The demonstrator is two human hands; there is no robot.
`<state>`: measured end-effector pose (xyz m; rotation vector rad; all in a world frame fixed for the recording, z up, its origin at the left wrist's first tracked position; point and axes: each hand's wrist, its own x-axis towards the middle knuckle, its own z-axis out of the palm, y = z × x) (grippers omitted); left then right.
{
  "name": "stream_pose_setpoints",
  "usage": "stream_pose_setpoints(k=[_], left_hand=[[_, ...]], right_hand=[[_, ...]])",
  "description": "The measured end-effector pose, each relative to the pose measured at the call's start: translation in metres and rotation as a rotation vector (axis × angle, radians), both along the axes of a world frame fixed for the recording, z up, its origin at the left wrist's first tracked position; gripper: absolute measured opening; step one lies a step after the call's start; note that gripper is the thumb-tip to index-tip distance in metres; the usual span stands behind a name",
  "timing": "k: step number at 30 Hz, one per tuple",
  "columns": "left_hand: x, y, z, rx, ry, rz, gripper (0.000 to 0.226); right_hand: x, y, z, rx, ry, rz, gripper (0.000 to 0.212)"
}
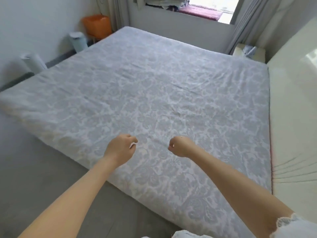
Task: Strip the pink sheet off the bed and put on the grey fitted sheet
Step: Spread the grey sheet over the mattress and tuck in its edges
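Observation:
A grey-blue sheet with a pale floral pattern (154,86) lies stretched over the whole mattress, with light creases near the middle. A thin pink strip (270,152) shows along the mattress's right edge. My left hand (120,148) and my right hand (180,146) are held out side by side over the near part of the bed. The fingers of both are curled in, and neither holds anything that I can see. I cannot tell whether they touch the sheet.
A white padded surface (291,117) runs along the bed's right side. Grey floor (34,160) lies to the left. By the left wall stand an orange stool (97,25) and two white bins (78,41). Grey curtains (248,23) frame a window sill with a maroon mat (200,12).

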<state>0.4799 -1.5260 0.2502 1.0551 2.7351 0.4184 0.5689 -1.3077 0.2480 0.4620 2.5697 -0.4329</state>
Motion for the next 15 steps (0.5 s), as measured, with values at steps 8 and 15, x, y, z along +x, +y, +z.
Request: stream_pose_setpoints(k=[8, 15], left_hand=[[-0.113, -0.118, -0.035, 0.047, -0.139, 0.394, 0.021], [-0.144, -0.149, -0.185, -0.18, -0.349, 0.159, 0.034]], right_hand=[[-0.115, -0.082, -0.049, -0.031, -0.057, -0.028, 0.038], [-0.111, -0.102, -0.196, -0.012, -0.253, -0.282, 0.063]])
